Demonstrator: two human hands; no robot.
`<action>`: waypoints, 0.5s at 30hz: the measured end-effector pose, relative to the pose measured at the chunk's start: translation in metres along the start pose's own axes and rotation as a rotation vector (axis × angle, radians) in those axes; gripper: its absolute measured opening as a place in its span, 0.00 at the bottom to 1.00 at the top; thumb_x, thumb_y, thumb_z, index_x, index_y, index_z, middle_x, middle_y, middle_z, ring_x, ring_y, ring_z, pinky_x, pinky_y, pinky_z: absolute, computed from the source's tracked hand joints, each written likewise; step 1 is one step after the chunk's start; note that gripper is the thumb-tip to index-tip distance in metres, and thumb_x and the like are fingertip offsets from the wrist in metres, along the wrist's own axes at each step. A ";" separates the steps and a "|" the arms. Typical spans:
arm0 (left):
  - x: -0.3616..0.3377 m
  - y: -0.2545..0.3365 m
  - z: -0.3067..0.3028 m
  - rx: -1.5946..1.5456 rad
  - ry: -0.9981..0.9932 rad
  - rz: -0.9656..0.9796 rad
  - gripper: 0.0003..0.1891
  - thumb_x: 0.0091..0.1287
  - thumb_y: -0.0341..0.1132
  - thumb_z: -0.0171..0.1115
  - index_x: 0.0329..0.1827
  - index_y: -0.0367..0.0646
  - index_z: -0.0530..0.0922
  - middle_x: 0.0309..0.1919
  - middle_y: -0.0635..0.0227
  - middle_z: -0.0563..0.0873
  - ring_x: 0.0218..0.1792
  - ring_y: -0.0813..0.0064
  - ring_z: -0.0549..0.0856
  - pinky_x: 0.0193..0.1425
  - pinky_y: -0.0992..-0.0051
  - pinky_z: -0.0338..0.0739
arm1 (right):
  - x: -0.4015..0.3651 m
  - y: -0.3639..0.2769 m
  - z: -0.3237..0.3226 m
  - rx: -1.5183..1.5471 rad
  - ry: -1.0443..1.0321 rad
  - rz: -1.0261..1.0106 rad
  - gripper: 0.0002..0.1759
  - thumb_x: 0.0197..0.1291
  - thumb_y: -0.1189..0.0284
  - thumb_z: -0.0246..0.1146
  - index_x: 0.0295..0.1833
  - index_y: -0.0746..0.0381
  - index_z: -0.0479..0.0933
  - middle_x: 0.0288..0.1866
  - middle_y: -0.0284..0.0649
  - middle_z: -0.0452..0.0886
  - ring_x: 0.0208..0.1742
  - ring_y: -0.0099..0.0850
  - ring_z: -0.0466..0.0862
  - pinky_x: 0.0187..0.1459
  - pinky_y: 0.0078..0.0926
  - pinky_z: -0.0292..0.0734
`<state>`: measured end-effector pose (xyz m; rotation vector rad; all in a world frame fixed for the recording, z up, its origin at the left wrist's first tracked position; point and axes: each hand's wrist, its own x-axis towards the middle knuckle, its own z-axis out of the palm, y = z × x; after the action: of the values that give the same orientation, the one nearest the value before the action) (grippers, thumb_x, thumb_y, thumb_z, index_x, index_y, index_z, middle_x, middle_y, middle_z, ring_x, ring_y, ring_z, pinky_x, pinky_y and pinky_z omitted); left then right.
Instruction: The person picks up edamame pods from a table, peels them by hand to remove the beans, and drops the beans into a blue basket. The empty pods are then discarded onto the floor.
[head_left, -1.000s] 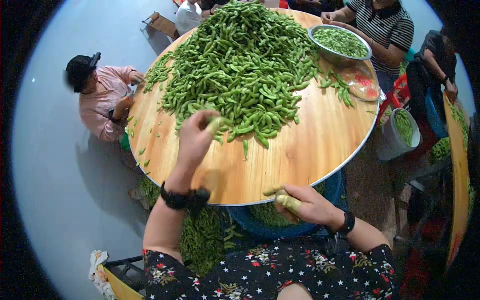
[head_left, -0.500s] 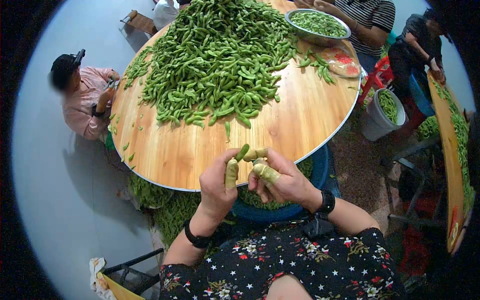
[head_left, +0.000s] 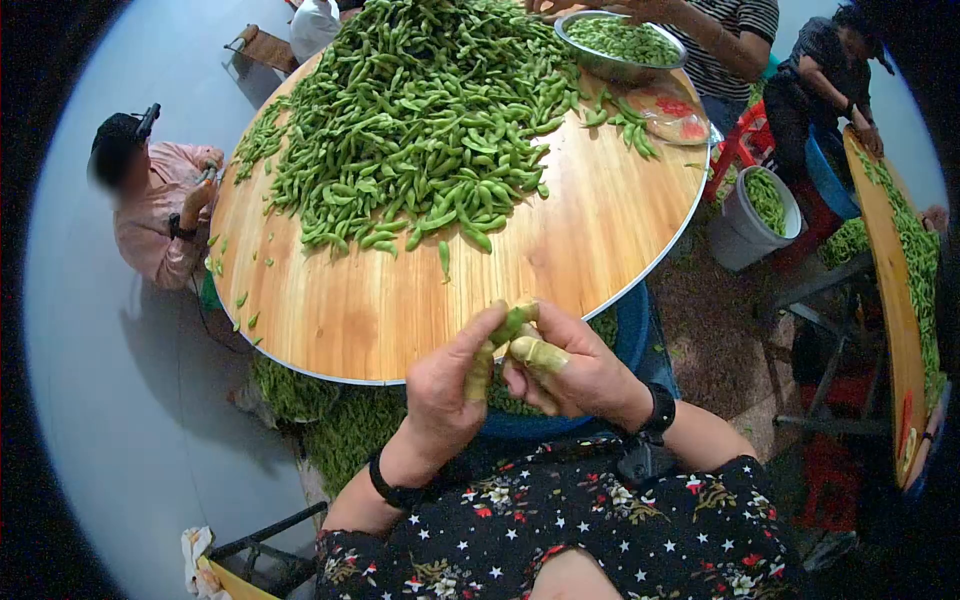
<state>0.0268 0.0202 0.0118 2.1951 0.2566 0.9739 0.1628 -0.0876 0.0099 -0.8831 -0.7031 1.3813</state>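
A green edamame pod (head_left: 513,321) is pinched between my two hands, just past the near edge of the round wooden table (head_left: 590,270). My left hand (head_left: 450,370) grips one end, its thumb covered by a yellowish finger cot. My right hand (head_left: 570,365) closes on the other end with thumb and index finger, both in similar covers. Its other fingers are curled, and what lies inside them is hidden. Beyond my hands rises a big heap of edamame pods (head_left: 420,140), with one loose pod (head_left: 444,261) nearer me.
Below the table edge are a blue tub (head_left: 632,330) and piled empty-looking pods (head_left: 350,430). A metal bowl of shelled beans (head_left: 620,45) stands at the far right before a person in stripes. Another person (head_left: 160,220) sits at left. A white bucket (head_left: 740,230) is at right.
My left hand has shifted right and brought the pod against my right fingertips, where both hands now pinch it. The whole view has shifted slightly left.
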 end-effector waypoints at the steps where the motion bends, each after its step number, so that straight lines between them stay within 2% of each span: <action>1: 0.001 0.002 -0.004 -0.001 -0.001 -0.003 0.15 0.73 0.28 0.51 0.61 0.39 0.76 0.30 0.68 0.84 0.24 0.86 0.74 0.29 0.81 0.73 | -0.003 -0.003 0.003 0.067 -0.025 0.003 0.15 0.73 0.66 0.49 0.61 0.59 0.64 0.29 0.34 0.77 0.16 0.19 0.70 0.17 0.15 0.65; 3: 0.008 0.007 -0.013 -0.165 -0.117 -0.314 0.16 0.72 0.27 0.52 0.62 0.39 0.75 0.30 0.67 0.85 0.23 0.85 0.74 0.28 0.81 0.72 | -0.002 -0.004 0.002 0.041 -0.022 -0.010 0.16 0.73 0.65 0.49 0.61 0.59 0.64 0.29 0.34 0.77 0.16 0.19 0.70 0.17 0.15 0.65; 4: 0.008 0.002 -0.011 -0.191 -0.101 -0.271 0.16 0.72 0.27 0.52 0.61 0.39 0.75 0.26 0.70 0.82 0.23 0.86 0.73 0.27 0.81 0.71 | 0.000 -0.003 0.001 0.021 0.000 -0.001 0.16 0.73 0.65 0.49 0.61 0.59 0.63 0.29 0.34 0.77 0.16 0.18 0.70 0.17 0.15 0.64; 8: 0.005 -0.007 -0.009 -0.196 -0.126 -0.273 0.16 0.72 0.27 0.53 0.61 0.37 0.75 0.24 0.68 0.81 0.22 0.83 0.76 0.27 0.78 0.72 | 0.004 0.003 -0.001 0.008 0.037 -0.001 0.15 0.73 0.66 0.49 0.60 0.59 0.64 0.29 0.33 0.77 0.16 0.18 0.69 0.17 0.15 0.63; 10: 0.004 -0.009 -0.009 0.109 -0.093 0.061 0.16 0.71 0.27 0.53 0.61 0.36 0.75 0.25 0.64 0.83 0.21 0.78 0.80 0.27 0.75 0.75 | 0.003 0.002 -0.001 -0.011 0.018 -0.019 0.13 0.73 0.66 0.49 0.58 0.59 0.65 0.28 0.34 0.77 0.16 0.18 0.69 0.16 0.15 0.63; 12: -0.001 -0.007 -0.009 0.143 -0.103 0.115 0.16 0.71 0.27 0.54 0.61 0.36 0.75 0.25 0.62 0.82 0.22 0.75 0.81 0.28 0.73 0.76 | 0.001 -0.001 0.000 -0.027 0.001 -0.033 0.12 0.73 0.66 0.50 0.56 0.59 0.66 0.28 0.34 0.77 0.16 0.18 0.69 0.16 0.14 0.62; 13: -0.003 -0.005 -0.009 0.180 -0.109 0.169 0.17 0.71 0.27 0.55 0.61 0.36 0.75 0.25 0.60 0.82 0.23 0.73 0.83 0.29 0.72 0.77 | 0.000 -0.002 0.001 0.073 -0.029 0.008 0.11 0.73 0.66 0.50 0.55 0.59 0.66 0.28 0.34 0.77 0.16 0.18 0.70 0.16 0.14 0.62; 14: -0.003 -0.005 -0.005 -0.081 -0.076 0.032 0.17 0.72 0.30 0.54 0.62 0.38 0.74 0.24 0.67 0.80 0.20 0.79 0.78 0.24 0.77 0.72 | 0.000 -0.002 0.002 0.174 -0.058 0.047 0.10 0.73 0.67 0.49 0.53 0.59 0.67 0.27 0.34 0.77 0.16 0.18 0.70 0.15 0.14 0.62; 15: -0.002 -0.006 -0.005 -0.086 -0.078 0.029 0.17 0.72 0.30 0.54 0.62 0.38 0.74 0.24 0.67 0.80 0.20 0.79 0.78 0.24 0.77 0.72 | 0.002 0.000 0.000 0.176 -0.053 0.050 0.10 0.73 0.67 0.49 0.53 0.59 0.67 0.27 0.34 0.77 0.16 0.18 0.70 0.15 0.14 0.62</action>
<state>0.0221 0.0266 0.0091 2.1580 0.1447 0.8957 0.1632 -0.0858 0.0098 -0.7314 -0.5925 1.4909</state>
